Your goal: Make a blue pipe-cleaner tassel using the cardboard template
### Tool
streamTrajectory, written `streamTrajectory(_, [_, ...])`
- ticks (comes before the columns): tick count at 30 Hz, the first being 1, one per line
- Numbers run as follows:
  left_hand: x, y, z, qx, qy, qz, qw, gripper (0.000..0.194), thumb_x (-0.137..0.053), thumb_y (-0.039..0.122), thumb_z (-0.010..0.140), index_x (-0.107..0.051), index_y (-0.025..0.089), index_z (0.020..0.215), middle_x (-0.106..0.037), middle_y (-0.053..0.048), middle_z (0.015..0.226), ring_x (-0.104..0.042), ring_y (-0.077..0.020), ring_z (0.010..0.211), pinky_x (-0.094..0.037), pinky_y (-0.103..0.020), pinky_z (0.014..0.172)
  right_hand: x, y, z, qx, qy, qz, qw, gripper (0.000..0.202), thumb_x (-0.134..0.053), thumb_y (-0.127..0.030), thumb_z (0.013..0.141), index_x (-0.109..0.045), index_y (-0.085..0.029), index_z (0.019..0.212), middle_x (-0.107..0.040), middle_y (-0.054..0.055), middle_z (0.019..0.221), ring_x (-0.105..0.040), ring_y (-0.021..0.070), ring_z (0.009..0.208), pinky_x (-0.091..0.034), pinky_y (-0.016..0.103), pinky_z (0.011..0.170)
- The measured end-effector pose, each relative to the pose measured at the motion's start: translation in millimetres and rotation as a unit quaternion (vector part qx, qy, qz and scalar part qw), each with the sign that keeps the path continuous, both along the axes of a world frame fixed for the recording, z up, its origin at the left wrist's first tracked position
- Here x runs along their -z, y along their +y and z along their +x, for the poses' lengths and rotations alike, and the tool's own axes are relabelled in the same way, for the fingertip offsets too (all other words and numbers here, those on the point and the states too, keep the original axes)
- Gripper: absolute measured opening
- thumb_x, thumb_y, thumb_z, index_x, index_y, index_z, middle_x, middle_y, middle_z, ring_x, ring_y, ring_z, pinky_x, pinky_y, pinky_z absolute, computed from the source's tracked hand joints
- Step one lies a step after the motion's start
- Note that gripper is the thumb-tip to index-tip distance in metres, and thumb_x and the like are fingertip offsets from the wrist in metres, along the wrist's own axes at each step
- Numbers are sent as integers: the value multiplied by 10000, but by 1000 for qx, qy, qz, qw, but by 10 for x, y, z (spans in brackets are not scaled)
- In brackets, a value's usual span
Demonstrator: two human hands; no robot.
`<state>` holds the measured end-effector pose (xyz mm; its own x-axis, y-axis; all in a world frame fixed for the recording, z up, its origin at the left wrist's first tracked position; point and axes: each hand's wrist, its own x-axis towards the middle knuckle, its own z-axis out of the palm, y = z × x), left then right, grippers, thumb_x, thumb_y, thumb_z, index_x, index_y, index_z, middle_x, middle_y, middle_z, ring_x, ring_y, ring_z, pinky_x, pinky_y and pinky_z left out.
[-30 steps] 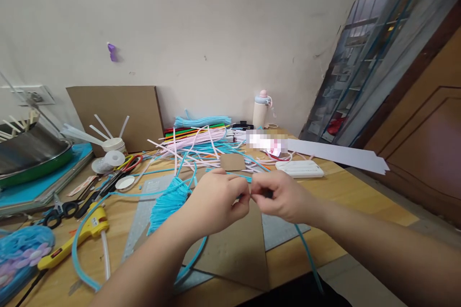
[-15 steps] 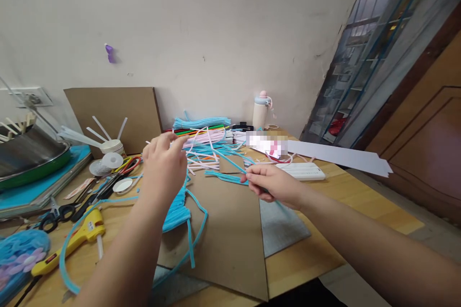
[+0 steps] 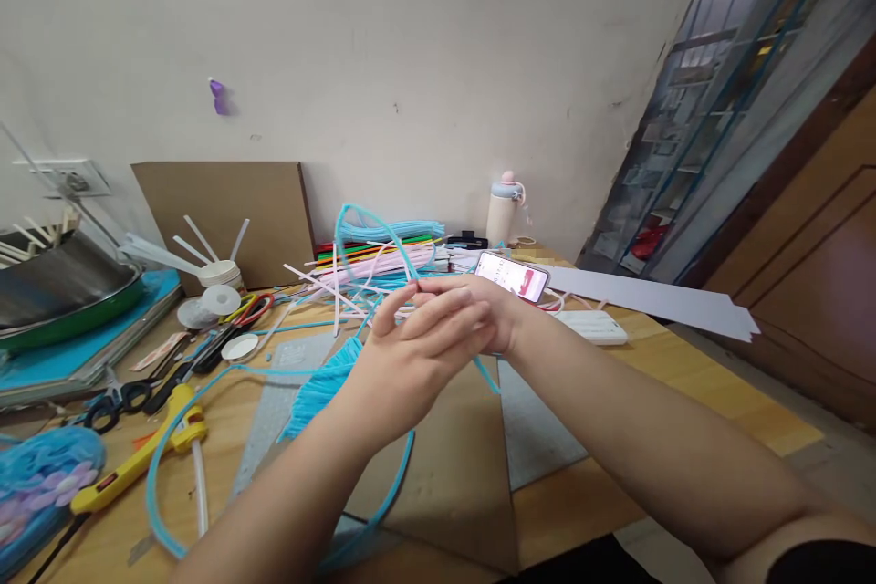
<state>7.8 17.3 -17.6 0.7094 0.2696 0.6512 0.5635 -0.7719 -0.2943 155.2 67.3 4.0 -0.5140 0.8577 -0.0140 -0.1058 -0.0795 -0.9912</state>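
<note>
My left hand (image 3: 428, 347) is in front of my right hand (image 3: 489, 297), and the two meet above the cardboard. Their fingertips come together on a light-blue pipe cleaner (image 3: 393, 235), which loops up and to the left of them. A short blue end sticks out below my right hand. My left hand hides most of the right fingers. Behind my left wrist lies a panel of blue pipe cleaners (image 3: 321, 388), partly covered. A long blue strand (image 3: 159, 465) curves from it around the left side and back under my forearm.
A cardboard sheet (image 3: 458, 484) lies over a grey mat (image 3: 540, 438). To the left are a yellow glue gun (image 3: 137, 461), black-handled scissors (image 3: 119, 401) and a paper cup (image 3: 220, 274). Behind are bundled pipe cleaners (image 3: 383, 255), a phone (image 3: 512, 277), a bottle (image 3: 502, 214) and a white power strip (image 3: 592, 327).
My left hand has moved right to meet my right hand, which has shifted slightly left. The blue pipe cleaner now arches above them. The blue panel has turned and shifted left.
</note>
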Motion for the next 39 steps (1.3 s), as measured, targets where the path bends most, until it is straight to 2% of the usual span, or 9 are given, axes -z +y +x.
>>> streamTrajectory(4, [-52, 76, -71, 22, -47, 5, 999, 311, -491, 114, 860, -591, 311, 1079, -659, 70, 1125, -533, -180, 1126, -229, -401, 1013, 8, 30, -83, -96, -1, -40, 995, 289, -285, -250, 941, -531, -124, 859, -405, -55, 565, -308, 43, 436, -247, 138, 399])
streamTrajectory(6, [-103, 82, -125, 19, -92, -4, 996, 288, -485, 106, 856, -609, 295, 1034, -689, 50, 1046, -566, -186, 1073, -262, -407, 979, 139, 114, -110, -29, -116, 67, 991, 336, -250, -274, 944, -555, -143, 891, -478, -25, 634, -397, 60, 498, -319, 160, 454])
streamTrajectory(8, [-167, 75, -188, 2, -160, -22, 987, 295, -448, 105, 866, -610, 279, 1041, -701, 17, 961, -598, -183, 986, -300, -407, 946, 361, 237, -104, 105, -317, 202, 921, 282, -311, -259, 917, -576, -167, 883, -549, -5, 707, -486, 85, 594, -374, 187, 541])
streamTrajectory(14, [-323, 25, -301, 28, -410, -186, 893, 225, -388, 197, 911, -604, 241, 959, -608, -14, 826, -570, -151, 802, -441, -313, 754, 1136, 541, 39, 168, -461, 219, 843, 34, -591, -120, 701, -600, -149, 685, -613, 67, 816, -534, 176, 798, -351, 247, 662])
streamTrajectory(18, [-354, 0, -311, 45, -412, -239, 878, 194, -414, 245, 906, -607, 233, 897, -568, -22, 806, -523, -157, 765, -435, -300, 707, 1328, 579, 67, 178, -490, 224, 823, 66, -563, -111, 720, -593, -142, 670, -615, 76, 788, -531, 173, 761, -331, 254, 652])
streamTrajectory(24, [-352, 20, -317, 37, -305, -256, 917, 322, -318, 310, 939, -619, 207, 895, -560, -37, 802, -512, -165, 791, -415, -304, 726, 1208, 571, 94, 233, -452, 251, 824, 103, -476, -144, 786, -564, -157, 733, -607, 60, 757, -511, 162, 696, -320, 253, 611])
streamTrajectory(29, [-307, 93, -302, 17, -263, -257, 930, 228, -403, 277, 917, -553, 183, 773, -517, -12, 715, -488, -142, 709, -394, -263, 644, 1058, 523, 128, 278, -394, 273, 832, 155, -426, -182, 818, -569, -153, 869, -609, 52, 758, -528, 173, 700, -352, 259, 621])
streamTrajectory(34, [-266, 127, -294, 17, -276, -240, 931, 173, -393, 239, 915, -540, 192, 837, -549, -16, 811, -501, -144, 785, -405, -259, 697, 633, 185, 80, 296, -271, 350, 846, 254, -391, -308, 890, -585, -177, 989, -626, 53, 955, -554, 179, 896, -393, 256, 751])
streamTrajectory(39, [-223, 107, -248, 41, -338, -312, 887, 87, -458, 239, 886, -533, 199, 898, -535, -13, 828, -501, -127, 751, -418, -242, 664, 211, -378, -29, 286, -178, 372, 865, 190, -425, -291, 887, -576, -181, 852, -563, 13, 736, -515, 140, 696, -397, 246, 641])
